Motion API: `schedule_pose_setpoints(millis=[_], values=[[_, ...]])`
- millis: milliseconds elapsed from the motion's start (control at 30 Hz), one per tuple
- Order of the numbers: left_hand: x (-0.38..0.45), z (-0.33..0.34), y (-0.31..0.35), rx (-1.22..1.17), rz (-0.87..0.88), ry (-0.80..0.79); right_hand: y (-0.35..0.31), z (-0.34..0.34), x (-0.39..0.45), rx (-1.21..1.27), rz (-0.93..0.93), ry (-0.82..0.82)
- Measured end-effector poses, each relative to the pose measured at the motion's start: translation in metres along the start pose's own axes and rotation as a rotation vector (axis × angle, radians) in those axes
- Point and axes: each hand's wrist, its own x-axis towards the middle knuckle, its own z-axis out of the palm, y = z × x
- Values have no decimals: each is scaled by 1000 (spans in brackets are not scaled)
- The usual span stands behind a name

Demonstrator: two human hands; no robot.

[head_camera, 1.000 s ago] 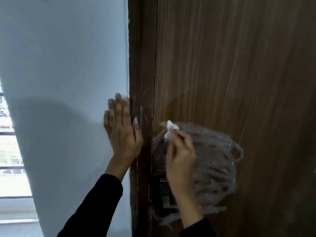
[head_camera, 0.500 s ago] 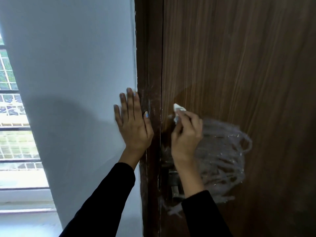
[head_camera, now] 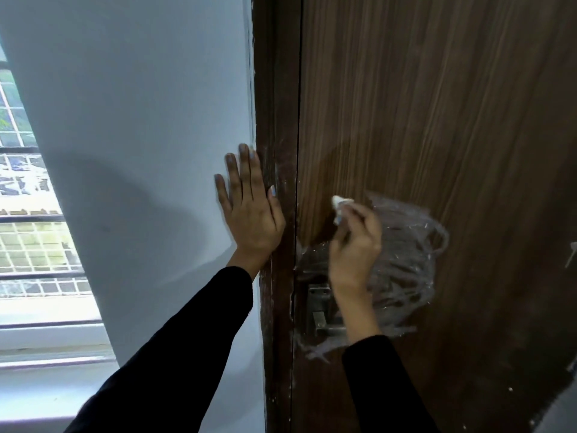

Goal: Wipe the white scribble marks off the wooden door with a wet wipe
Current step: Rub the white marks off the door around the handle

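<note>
The brown wooden door [head_camera: 437, 104] fills the right half of the view. A tangle of white scribble marks [head_camera: 406, 260] covers it beside the handle, with a wiped bare patch at its upper left. My right hand [head_camera: 354, 245] pinches a small crumpled wet wipe [head_camera: 339, 204] and presses it to the door at the scribble's upper left edge. My left hand [head_camera: 249, 210] lies flat with fingers spread on the white wall, its thumb at the dark door frame [head_camera: 274, 151].
A metal door handle and lock plate [head_camera: 321, 310] sit just below my right wrist. The white wall [head_camera: 140, 120] takes up the middle left. A window with a grille [head_camera: 28, 214] and its sill lie at the far left.
My right hand with the wipe moved up along the scribble's upper left edge and then back a little right. A strip of bare wood shows there now. My left hand stayed on the wall.
</note>
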Motion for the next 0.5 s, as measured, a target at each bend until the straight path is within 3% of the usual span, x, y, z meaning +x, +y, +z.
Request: schedule_pose_setpoints(millis=[100,167,300,367,433,500], values=[[0,0,-1,9,6,-5,0,0,-45,-45,-258,-324],[0,2,-1,7,11,2,14,-8,-60,-69,-318,-414],[0,4,-2,-8,12,21,30,-18,-32,-86,-50,-197],[0,3,-2,-14,11,27,21,-9,-11,-59,-11,-71],[0,3,-2,-16,13,34,8,5,-8,-40,-85,-77],[0,3,-2,-16,12,36,3,13,-29,-18,-216,-230]])
